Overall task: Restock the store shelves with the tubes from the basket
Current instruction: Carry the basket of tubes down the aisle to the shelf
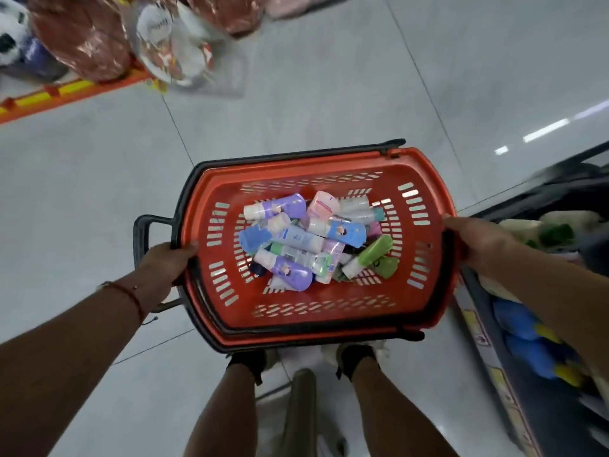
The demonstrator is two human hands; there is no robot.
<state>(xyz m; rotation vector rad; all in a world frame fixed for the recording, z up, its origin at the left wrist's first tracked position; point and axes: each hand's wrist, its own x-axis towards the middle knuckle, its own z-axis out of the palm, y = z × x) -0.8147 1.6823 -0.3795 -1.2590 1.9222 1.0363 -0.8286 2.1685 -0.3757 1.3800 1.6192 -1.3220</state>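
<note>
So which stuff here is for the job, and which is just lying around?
For the job:
- red basket
- tubes piled inside it
- left hand and right hand, gripping the basket's two ends

Just lying around:
- wrapped goods on the orange shelf, upper left
- blue packs on the right-hand shelf
- grey floor

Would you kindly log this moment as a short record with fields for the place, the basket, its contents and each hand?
place: store aisle, pale tiled floor
basket: orange plastic, slotted walls, dark handles folded down along the rim, held above the floor
contents: heap of tubes in purple, blue, pink, green and white, lying jumbled on the bottom
left hand: grips the basket's left rim
right hand: grips the basket's right rim
shelves: stocked shelf at the right, blurred; orange-edged shelf at upper left
progress: no tube taken out yet
</note>
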